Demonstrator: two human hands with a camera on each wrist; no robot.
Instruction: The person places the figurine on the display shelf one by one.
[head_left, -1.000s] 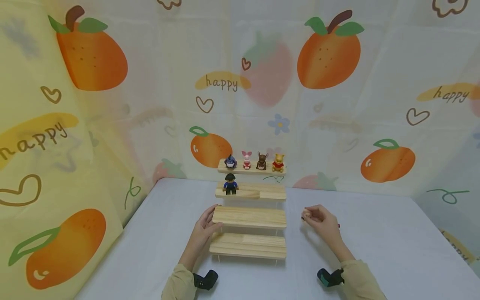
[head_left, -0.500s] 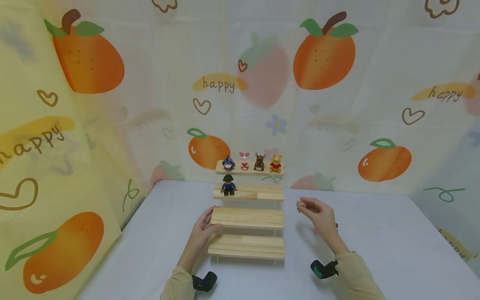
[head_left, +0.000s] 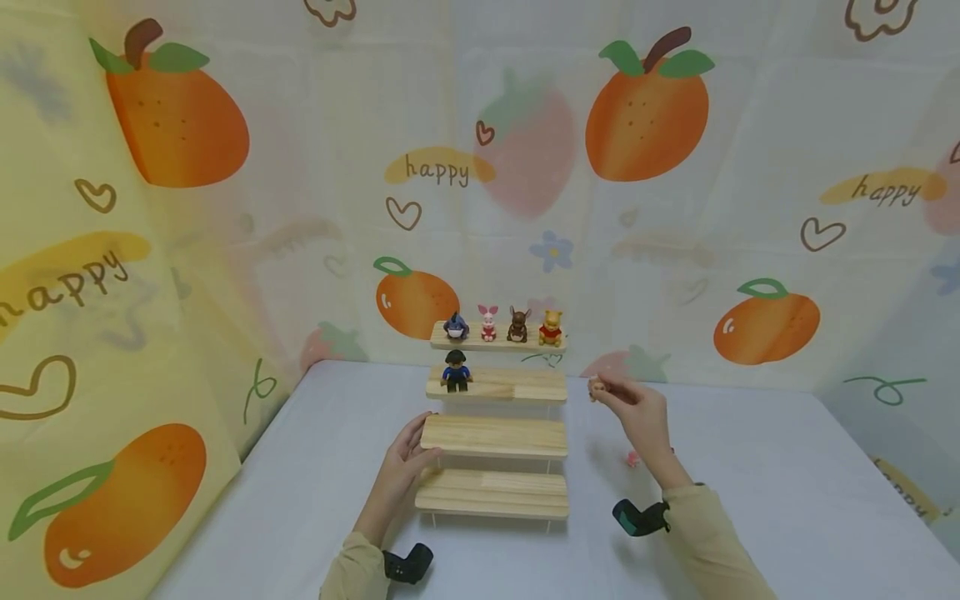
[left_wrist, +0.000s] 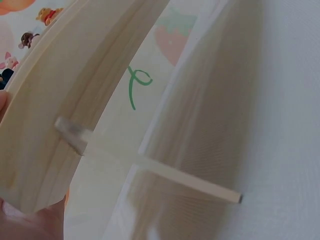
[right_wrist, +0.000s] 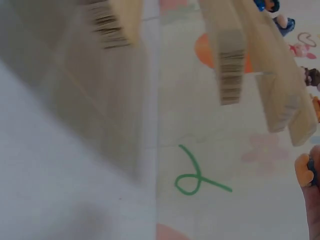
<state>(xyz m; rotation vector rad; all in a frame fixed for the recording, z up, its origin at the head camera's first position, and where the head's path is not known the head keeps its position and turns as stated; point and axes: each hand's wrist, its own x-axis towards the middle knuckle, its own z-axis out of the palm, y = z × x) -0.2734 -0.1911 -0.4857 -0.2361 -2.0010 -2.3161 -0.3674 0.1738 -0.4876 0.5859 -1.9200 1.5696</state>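
My left hand point(head_left: 403, 462) grips the left end of a wooden tier of the stepped display shelf point(head_left: 495, 436). In the left wrist view, that tier's underside point(left_wrist: 60, 100) shows with a fingertip and part of the hand at its edge. Right of the upper tiers, my right hand point(head_left: 637, 412) pinches a small toy figure point(head_left: 596, 389) in the air, apart from the shelf. This figure point(right_wrist: 303, 171) looks peach-coloured with a dark blue part; the fingers hide the rest. A toy figure with a black hat point(head_left: 456, 372) stands at the left of the second tier from the top.
On the top tier sit a donkey figure point(head_left: 455, 327), a piglet figure point(head_left: 488, 323), a kangaroo figure point(head_left: 518, 325) and a bear figure point(head_left: 551, 328). A small pink thing point(head_left: 632, 458) lies on the white table point(head_left: 750, 492), partly behind the right forearm. A printed cloth point(head_left: 337, 108) hangs behind.
My right hand has risen and moved slightly left and away from me with the toy figure, uncovering the pink thing on the table. The left hand keeps its hold on the shelf.
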